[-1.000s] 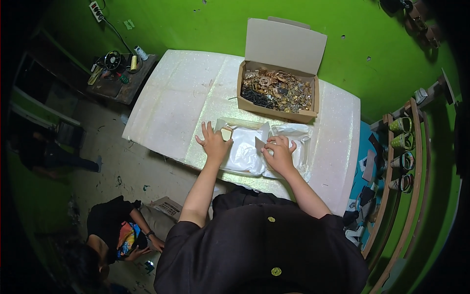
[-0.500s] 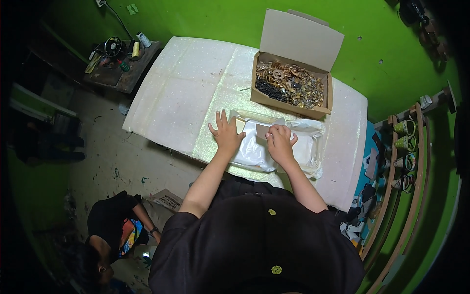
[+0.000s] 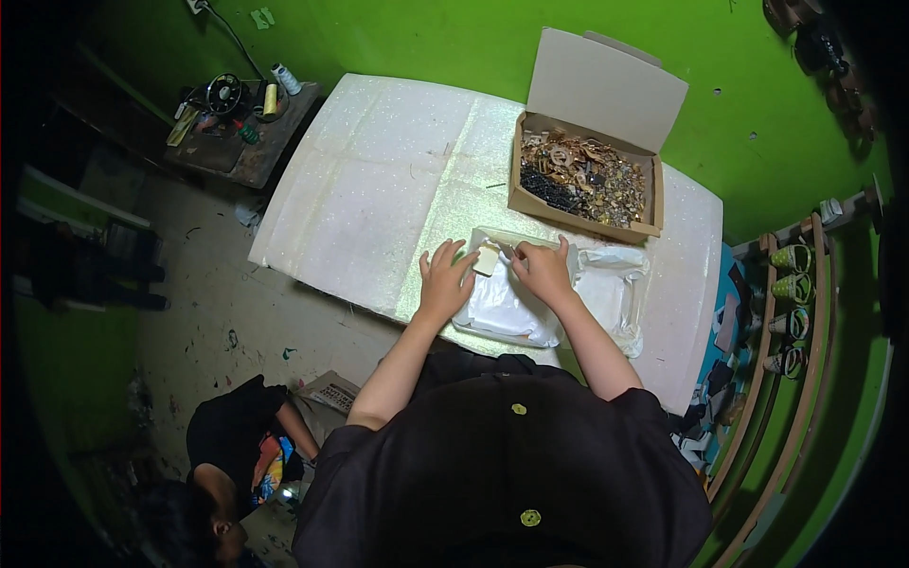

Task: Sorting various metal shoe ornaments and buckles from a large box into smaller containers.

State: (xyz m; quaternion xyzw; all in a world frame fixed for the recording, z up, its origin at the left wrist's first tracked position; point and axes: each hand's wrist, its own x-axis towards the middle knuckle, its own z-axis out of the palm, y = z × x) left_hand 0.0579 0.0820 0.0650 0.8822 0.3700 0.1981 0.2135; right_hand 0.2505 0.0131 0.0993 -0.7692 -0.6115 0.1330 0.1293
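Note:
A shallow box lined with white, shiny sheet (image 3: 511, 310) lies on the table in front of me. My left hand (image 3: 445, 284) rests at its left side with fingers spread, the thumb beside a small cream card (image 3: 486, 259) on the lining. Over the box's far right part, my right hand (image 3: 544, 273) has its thumb and forefinger pinched together. A small brown card seems to be between them, turned nearly edge-on and mostly hidden. Right of this box lies a second white-lined tray (image 3: 611, 301), its lining crumpled at the rim.
An open cardboard box (image 3: 582, 227) of gold and black beads and trinkets stands behind on the pale glittery table (image 3: 369, 170). A small side table (image 3: 251, 170) holds thread spools. Sandals hang on a wooden rack (image 3: 772, 360) at right. Another person (image 3: 237, 435) crouches at lower left.
My right hand has shifted left and away from me over the box, and the brown card has tilted from flat view. The left hand stays by the cream card. The whole view has shifted slightly.

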